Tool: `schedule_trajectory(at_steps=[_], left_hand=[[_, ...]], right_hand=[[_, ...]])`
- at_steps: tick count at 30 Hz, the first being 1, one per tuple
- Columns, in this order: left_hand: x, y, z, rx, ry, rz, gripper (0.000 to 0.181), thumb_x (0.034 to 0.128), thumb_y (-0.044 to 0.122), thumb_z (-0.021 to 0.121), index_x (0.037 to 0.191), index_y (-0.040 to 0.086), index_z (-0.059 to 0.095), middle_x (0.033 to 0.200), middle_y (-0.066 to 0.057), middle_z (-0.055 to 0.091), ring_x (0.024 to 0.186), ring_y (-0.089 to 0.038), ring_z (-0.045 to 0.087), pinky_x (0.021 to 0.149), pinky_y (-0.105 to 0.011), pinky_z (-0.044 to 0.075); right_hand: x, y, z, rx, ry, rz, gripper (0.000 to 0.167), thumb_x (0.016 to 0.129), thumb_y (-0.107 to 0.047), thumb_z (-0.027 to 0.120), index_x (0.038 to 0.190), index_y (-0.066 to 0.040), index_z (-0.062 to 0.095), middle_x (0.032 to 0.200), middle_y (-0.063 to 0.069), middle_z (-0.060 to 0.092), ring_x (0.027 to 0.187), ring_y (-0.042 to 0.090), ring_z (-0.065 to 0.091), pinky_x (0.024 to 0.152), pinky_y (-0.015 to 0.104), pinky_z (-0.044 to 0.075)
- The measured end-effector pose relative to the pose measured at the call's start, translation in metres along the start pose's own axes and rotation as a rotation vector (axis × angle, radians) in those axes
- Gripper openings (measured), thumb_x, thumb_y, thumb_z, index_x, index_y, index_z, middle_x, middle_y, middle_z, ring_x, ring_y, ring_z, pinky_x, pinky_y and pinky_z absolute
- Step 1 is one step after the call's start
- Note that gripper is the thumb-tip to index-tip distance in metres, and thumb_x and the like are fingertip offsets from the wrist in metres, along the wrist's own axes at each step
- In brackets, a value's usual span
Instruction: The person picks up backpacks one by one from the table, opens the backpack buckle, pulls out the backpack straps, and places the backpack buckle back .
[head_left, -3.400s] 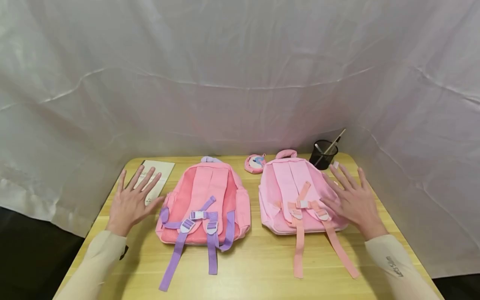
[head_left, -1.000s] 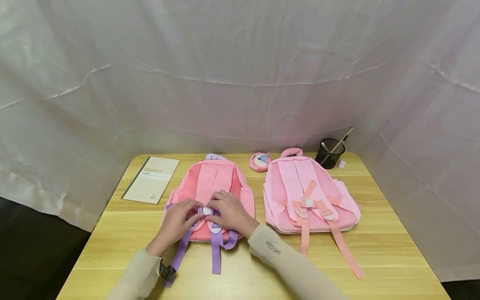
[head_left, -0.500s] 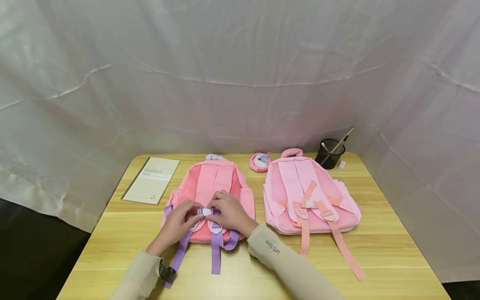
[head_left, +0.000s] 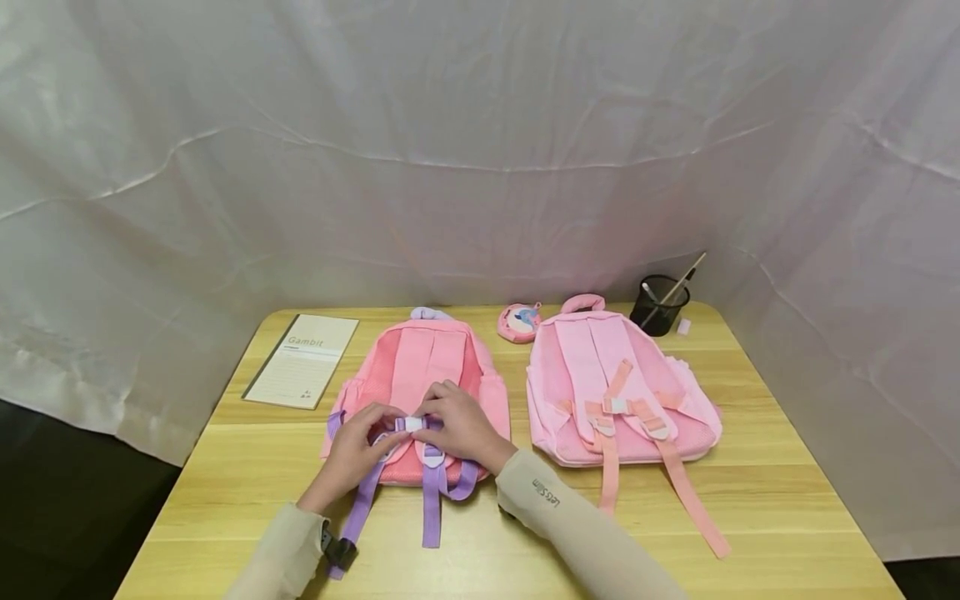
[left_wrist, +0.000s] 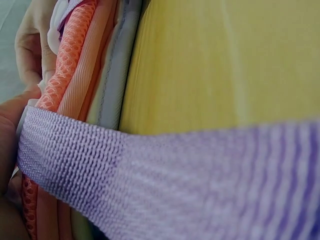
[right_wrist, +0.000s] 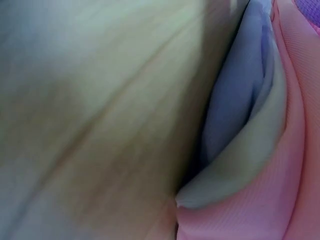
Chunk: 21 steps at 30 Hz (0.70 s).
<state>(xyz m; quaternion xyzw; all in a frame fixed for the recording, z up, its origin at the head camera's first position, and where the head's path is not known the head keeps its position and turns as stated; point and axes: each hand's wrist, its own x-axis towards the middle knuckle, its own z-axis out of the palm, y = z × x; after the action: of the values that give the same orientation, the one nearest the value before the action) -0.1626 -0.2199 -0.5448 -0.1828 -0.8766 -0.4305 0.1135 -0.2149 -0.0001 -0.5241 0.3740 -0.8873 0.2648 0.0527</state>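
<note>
A coral-pink backpack (head_left: 427,350) with purple straps lies back side up on the left of the table. Across its middle sits a white side-release buckle (head_left: 414,423) on a purple chest strap. My left hand (head_left: 356,446) pinches the buckle's left end, and my right hand (head_left: 461,425) pinches its right end. The buckle looks joined; its prongs are hidden by the fingers. In the left wrist view a purple strap (left_wrist: 100,165) crosses close to the camera, with part of a hand at the left edge. The right wrist view shows the backpack's pink side (right_wrist: 250,215) but no fingers.
A light pink backpack (head_left: 577,358) with peach straps lies to the right. Behind, a round pink pouch (head_left: 519,322) and a black mesh pen cup (head_left: 658,307) stand near an eraser (head_left: 683,327). A notebook (head_left: 303,360) lies at left on the wooden table (head_left: 750,500).
Both hands, spread apart above the table 3.4 seconds ago, have come together onto the purple strap's buckle. Over the last second they have barely moved.
</note>
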Motion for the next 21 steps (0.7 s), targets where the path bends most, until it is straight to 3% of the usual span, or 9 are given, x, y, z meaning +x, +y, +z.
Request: schedule_trajectory(at_steps=[21], left_hand=[[-0.0016, -0.0002, 0.0019, 0.004, 0.001, -0.029, 0.027, 0.0897, 0.016, 0.081, 0.114, 0.020, 0.070, 0.094, 0.007, 0.064, 0.085, -0.007, 0.056, 0.076, -0.022, 0.049]], right_hand=[[-0.0003, 0.0022, 0.0018, 0.060, -0.005, 0.013, 0.022, 0.086, -0.034, 0.085, 0.101, -0.018, 0.082, 0.093, -0.007, 0.062, 0.087, 0.008, 0.049, 0.076, 0.019, 0.040]])
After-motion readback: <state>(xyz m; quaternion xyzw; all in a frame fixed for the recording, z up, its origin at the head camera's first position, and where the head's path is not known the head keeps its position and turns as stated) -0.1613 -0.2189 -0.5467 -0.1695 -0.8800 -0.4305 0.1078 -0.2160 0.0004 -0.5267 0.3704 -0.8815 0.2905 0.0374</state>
